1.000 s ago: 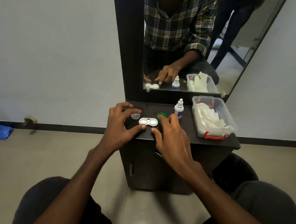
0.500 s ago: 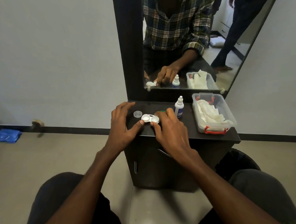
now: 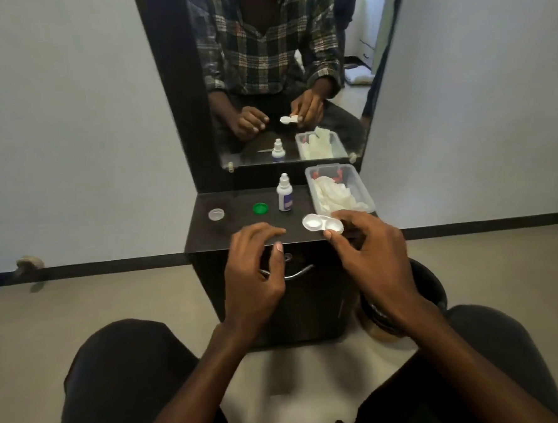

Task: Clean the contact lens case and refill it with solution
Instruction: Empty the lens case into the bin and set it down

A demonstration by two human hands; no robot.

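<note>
My right hand [image 3: 368, 255] pinches the white, lidless contact lens case [image 3: 322, 223] by its right well; my left hand [image 3: 255, 271] hangs loosely curled, holding nothing.

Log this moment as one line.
right hand: pinches case, lifted, both caps off | left hand: holds nothing | clear cap, green cap, bottle: on cabinet top

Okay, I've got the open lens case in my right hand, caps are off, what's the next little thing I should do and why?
Probably reach your free left hand to the tissues in the clear box and take one. The right hand pinches the lens case with both wells uncovered; the green cap and clear cap lie aside. Wiping likely comes before the solution bottle.
</note>
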